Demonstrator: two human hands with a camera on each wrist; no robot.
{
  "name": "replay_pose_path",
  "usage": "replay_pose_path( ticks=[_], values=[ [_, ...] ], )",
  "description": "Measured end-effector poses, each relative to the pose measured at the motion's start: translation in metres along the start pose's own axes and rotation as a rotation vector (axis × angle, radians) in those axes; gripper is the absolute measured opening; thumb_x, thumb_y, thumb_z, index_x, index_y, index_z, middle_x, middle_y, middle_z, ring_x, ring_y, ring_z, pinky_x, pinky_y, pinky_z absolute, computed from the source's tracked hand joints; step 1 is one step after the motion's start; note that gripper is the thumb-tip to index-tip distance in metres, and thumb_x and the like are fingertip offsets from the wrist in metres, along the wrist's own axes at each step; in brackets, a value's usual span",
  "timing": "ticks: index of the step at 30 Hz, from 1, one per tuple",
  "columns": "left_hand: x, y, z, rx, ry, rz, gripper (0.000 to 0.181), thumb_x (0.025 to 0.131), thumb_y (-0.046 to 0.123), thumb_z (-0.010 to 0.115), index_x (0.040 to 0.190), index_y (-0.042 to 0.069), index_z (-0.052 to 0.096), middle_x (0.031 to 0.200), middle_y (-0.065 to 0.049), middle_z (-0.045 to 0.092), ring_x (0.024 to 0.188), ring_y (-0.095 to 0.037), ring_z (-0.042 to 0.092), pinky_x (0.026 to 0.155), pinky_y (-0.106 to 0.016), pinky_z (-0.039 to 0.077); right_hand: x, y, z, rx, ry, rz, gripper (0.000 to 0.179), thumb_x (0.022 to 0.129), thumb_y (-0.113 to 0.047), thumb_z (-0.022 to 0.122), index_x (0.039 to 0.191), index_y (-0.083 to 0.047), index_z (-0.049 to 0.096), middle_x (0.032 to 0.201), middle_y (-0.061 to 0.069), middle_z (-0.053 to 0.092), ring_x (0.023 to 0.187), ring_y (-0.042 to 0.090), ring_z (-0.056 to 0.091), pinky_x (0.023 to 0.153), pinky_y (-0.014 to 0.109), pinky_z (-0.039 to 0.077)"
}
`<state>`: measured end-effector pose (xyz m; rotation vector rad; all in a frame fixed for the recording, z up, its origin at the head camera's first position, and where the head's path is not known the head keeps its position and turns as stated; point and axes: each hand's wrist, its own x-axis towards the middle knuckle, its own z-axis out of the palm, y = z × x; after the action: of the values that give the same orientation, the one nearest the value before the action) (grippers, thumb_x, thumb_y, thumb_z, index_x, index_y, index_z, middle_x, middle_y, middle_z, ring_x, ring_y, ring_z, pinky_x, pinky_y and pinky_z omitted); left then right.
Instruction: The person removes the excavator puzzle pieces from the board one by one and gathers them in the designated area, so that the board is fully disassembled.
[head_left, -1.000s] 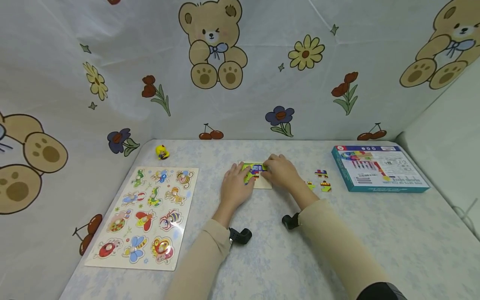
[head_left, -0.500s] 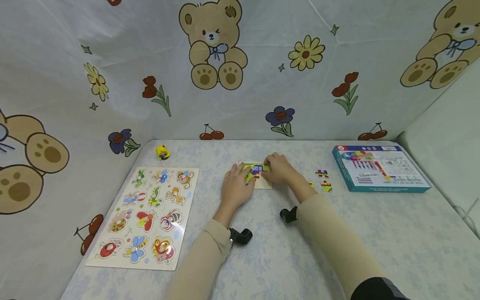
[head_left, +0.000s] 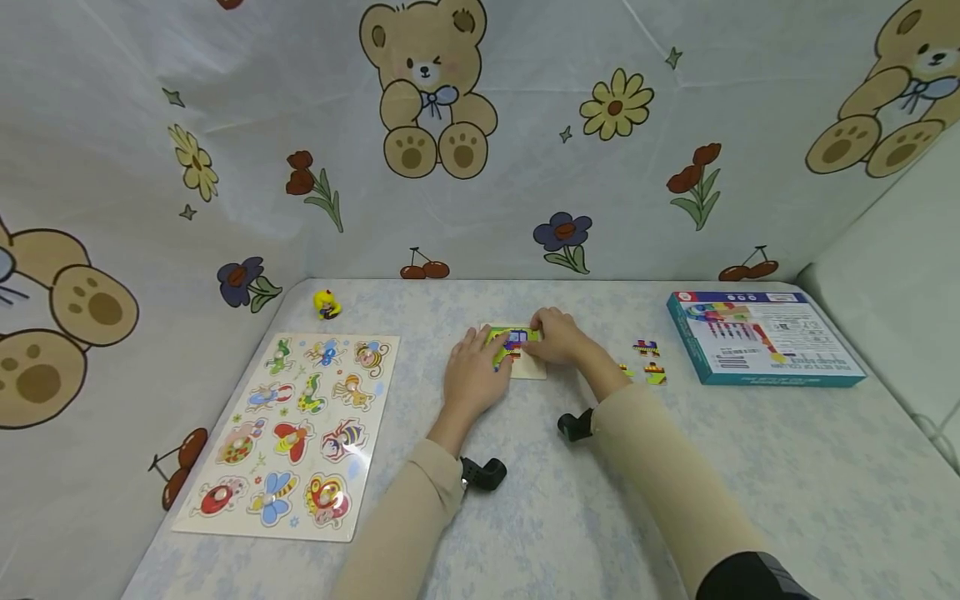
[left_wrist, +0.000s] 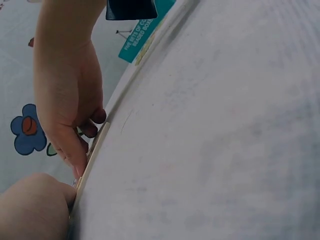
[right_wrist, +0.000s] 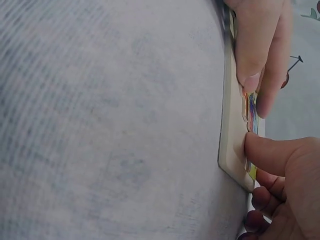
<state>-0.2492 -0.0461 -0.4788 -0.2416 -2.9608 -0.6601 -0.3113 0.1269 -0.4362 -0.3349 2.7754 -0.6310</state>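
A small jigsaw puzzle (head_left: 514, 337) with a bus picture on green lies in a pale wooden tray (head_left: 534, 369) at the table's middle. My left hand (head_left: 472, 372) rests on its left side, fingers fairly straight and touching the pieces. My right hand (head_left: 564, 340) is at the tray's right side. In the right wrist view its thumb (right_wrist: 270, 152) presses the edge of the fitted pieces (right_wrist: 252, 112), while its other fingers curl by the tray's end. Both hands hide parts of the picture. Right of the tray lie loose puzzle pieces (head_left: 646, 348), one partly behind the right forearm.
A large board of insect pictures (head_left: 363, 492) lies at the left. A small yellow toy figure (head_left: 326, 305) stands behind it. At the back right is a flat teal box (head_left: 780, 379). A printed cloth (head_left: 315, 100) hangs behind the table.
My right hand has shifted slightly right from the puzzle's upper right part, so more of the green and the bus shows. The left hand stays on the left side.
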Motion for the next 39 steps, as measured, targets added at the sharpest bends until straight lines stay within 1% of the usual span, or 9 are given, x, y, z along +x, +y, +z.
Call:
replay_pose_path(
  ticks=[4,11,14,17,21,26,32,36,39],
  values=[
    [0.0,-0.001,0.001,0.019,-0.007,0.009,0.049,0.102,0.043,0.043,0.149,0.03,0.047,0.161,-0.005,0.035,0.153,-0.03,0.024,0.125,-0.048,0.022,0.001,0.0,0.0,0.013,-0.008,0.004,0.04,0.095,-0.033,0.064,0.121,-0.004,0.051,0.117,0.013,0.051,0.106,0.029,0.044,0.091,0.042,0.043],
    [0.001,-0.001,0.002,0.022,-0.007,0.001,0.048,0.102,0.043,0.043,0.149,0.031,0.047,0.162,-0.004,0.034,0.153,-0.029,0.023,0.125,-0.048,0.022,0.004,0.001,0.002,0.026,0.0,0.008,0.04,0.094,-0.032,0.064,0.12,-0.004,0.051,0.118,0.014,0.051,0.106,0.029,0.044,0.09,0.041,0.043],
    [0.001,0.0,0.002,0.022,-0.012,-0.002,0.048,0.102,0.043,0.043,0.149,0.032,0.046,0.162,-0.003,0.033,0.153,-0.029,0.023,0.125,-0.048,0.022,0.003,0.001,0.0,0.028,-0.008,0.012,0.04,0.095,-0.032,0.064,0.119,-0.004,0.05,0.116,0.013,0.051,0.105,0.028,0.044,0.087,0.04,0.043],
    [0.001,0.0,0.002,0.02,-0.018,-0.004,0.048,0.102,0.043,0.042,0.149,0.031,0.046,0.162,-0.003,0.033,0.153,-0.029,0.022,0.125,-0.047,0.021,0.002,-0.002,-0.002,0.032,-0.006,-0.003,0.036,0.095,-0.03,0.064,0.116,-0.004,0.052,0.11,0.012,0.053,0.099,0.026,0.047,0.081,0.037,0.044],
    [0.001,0.0,0.002,0.021,-0.017,-0.004,0.048,0.102,0.043,0.042,0.149,0.031,0.046,0.162,-0.003,0.033,0.153,-0.029,0.023,0.125,-0.047,0.021,0.002,-0.007,-0.006,0.018,-0.007,-0.019,0.029,0.095,-0.027,0.064,0.111,-0.005,0.053,0.096,0.011,0.055,0.087,0.024,0.05,0.071,0.032,0.043],
    [0.0,-0.001,0.002,0.027,-0.021,-0.002,0.048,0.102,0.043,0.042,0.149,0.031,0.046,0.162,-0.004,0.033,0.153,-0.028,0.022,0.125,-0.047,0.021,0.0,-0.008,-0.005,0.039,-0.02,-0.015,0.028,0.097,-0.025,0.063,0.114,-0.006,0.051,0.091,0.009,0.053,0.078,0.02,0.05,0.065,0.029,0.042],
    [0.0,-0.001,0.001,0.03,-0.013,0.005,0.048,0.103,0.043,0.042,0.149,0.03,0.047,0.162,-0.004,0.034,0.153,-0.029,0.023,0.125,-0.047,0.021,-0.006,-0.005,-0.004,0.101,0.014,-0.061,0.024,0.098,-0.021,0.062,0.118,-0.01,0.053,0.087,0.009,0.056,0.072,0.02,0.05,0.061,0.029,0.042],
    [-0.001,0.0,0.0,0.023,-0.008,0.003,0.048,0.103,0.042,0.043,0.149,0.03,0.047,0.162,-0.005,0.034,0.153,-0.029,0.023,0.125,-0.046,0.021,-0.011,0.002,-0.008,0.156,0.039,-0.071,0.022,0.099,-0.023,0.063,0.117,-0.015,0.054,0.092,0.009,0.06,0.076,0.021,0.053,0.064,0.029,0.045],
    [-0.001,0.001,0.0,0.008,-0.002,0.001,0.048,0.102,0.041,0.044,0.149,0.029,0.047,0.162,-0.005,0.034,0.153,-0.03,0.023,0.125,-0.047,0.021,-0.015,0.012,-0.016,0.199,0.09,-0.045,0.022,0.098,-0.024,0.063,0.117,-0.016,0.056,0.099,0.011,0.061,0.081,0.023,0.056,0.067,0.03,0.046]
  ],
)
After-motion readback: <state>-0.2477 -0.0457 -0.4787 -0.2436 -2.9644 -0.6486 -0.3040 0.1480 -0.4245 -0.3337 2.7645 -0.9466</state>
